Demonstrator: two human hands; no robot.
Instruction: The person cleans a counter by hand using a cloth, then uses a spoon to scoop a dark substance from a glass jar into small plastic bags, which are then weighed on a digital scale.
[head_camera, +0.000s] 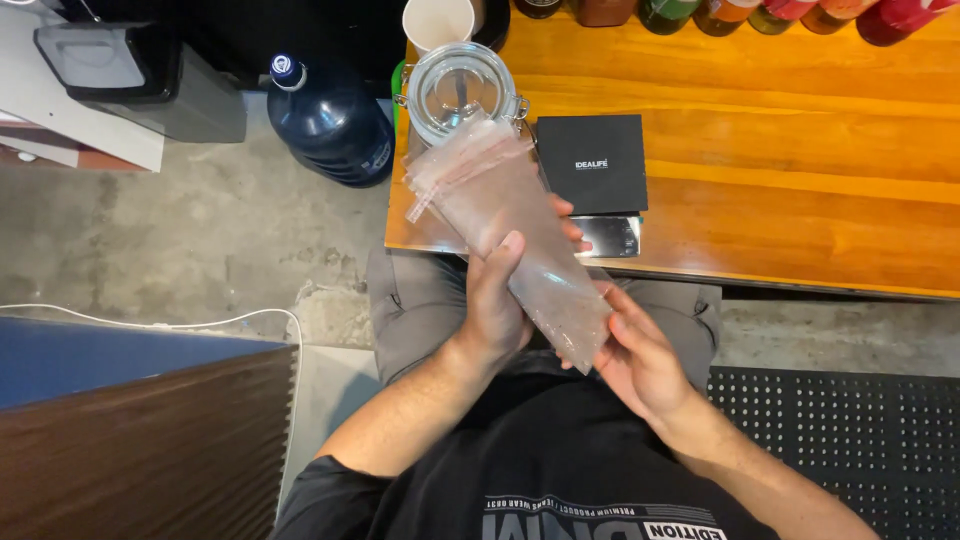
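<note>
The fingers (512, 250) of the left hand (495, 305) were wrapped around the middle of a clear zip bag (505, 225), while the right hand (635, 355) cupped its lower end, fingers curled loosely beneath it. Both hands held the bag above the person's lap, at the near edge of the wooden tabletop (780, 170). Its long axis ran diagonally, the zipped mouth pointing up and away to the left, toward an open glass jar (455, 90) just beyond. The bag appeared still sealed and its pale contents inside, so emptying looked not yet begun. A black box (590, 160), a small scale (610, 237) and a blue water bottle (330, 120) stood nearby
</note>
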